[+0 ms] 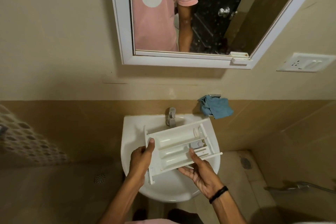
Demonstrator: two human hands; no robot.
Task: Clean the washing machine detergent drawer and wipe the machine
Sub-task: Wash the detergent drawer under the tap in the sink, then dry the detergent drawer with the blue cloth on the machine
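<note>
Now, under the white-framed wall mirror [172, 60], the white ceramic basin [131, 129] sits centre, with the white plastic detergent drawer [174, 142] tilted above it. Left hand [142, 158] grips its left end; right hand [200, 171] holds the near edge, thumb on top. Crumpled blue cloth [216, 108] hangs far right of the chrome tap [171, 116].

From here I see a white wall basin [134, 129] carrying things. A metal tap [171, 117] stands upright at the middle of its back rim. The white detergent drawer [174, 143] spans the bowl at a slant; I can't tell whether its far end rests on the rim. Below, the tiled floor [54, 187] has a round drain [99, 178] on the left.
</note>
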